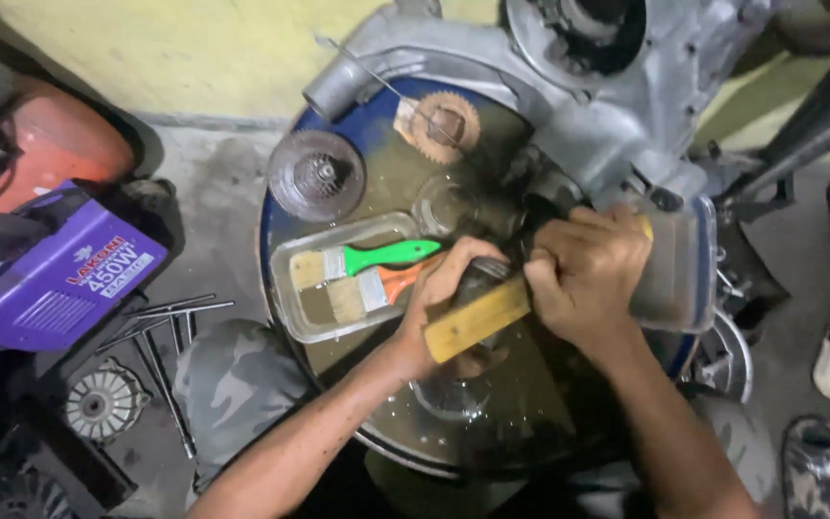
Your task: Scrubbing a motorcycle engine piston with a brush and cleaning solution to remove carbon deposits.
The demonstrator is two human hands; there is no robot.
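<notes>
Gripping a wooden-handled brush, right hand and left hand curled.

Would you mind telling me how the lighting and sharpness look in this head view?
Head view: dim overall; wet glare on the drum top; both hands, left hand and right hand, slightly motion-soft around the wooden-handled brush; corners fall dark.
</notes>
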